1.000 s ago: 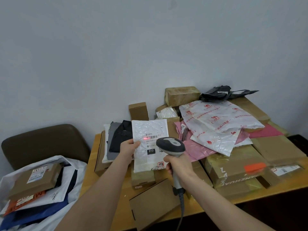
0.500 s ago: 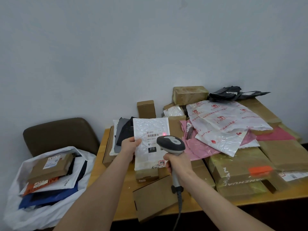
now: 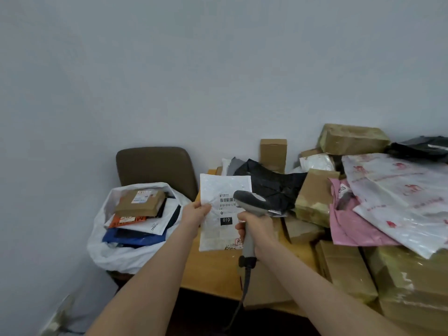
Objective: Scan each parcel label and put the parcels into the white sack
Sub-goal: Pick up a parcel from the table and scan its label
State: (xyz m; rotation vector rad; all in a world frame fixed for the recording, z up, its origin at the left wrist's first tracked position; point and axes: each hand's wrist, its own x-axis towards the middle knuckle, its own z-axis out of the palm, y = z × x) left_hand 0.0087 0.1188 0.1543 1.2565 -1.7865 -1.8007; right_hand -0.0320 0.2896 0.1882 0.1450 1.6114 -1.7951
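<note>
Seen from my head: my left hand pinches the white parcel by its left edge and holds it up over the table. My right hand is wrapped round the scanner, which points at the label. I think I am on the scanning step. Next I must carry this parcel left and drop it in the white sack by the chair.

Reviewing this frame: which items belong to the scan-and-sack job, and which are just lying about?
In the job: white mailer, pinched by the left hand; scanner, gripped by the right hand; white sack, holding parcels; parcel pile on the table.
Just there: brown chair behind the sack; grey wall.
</note>
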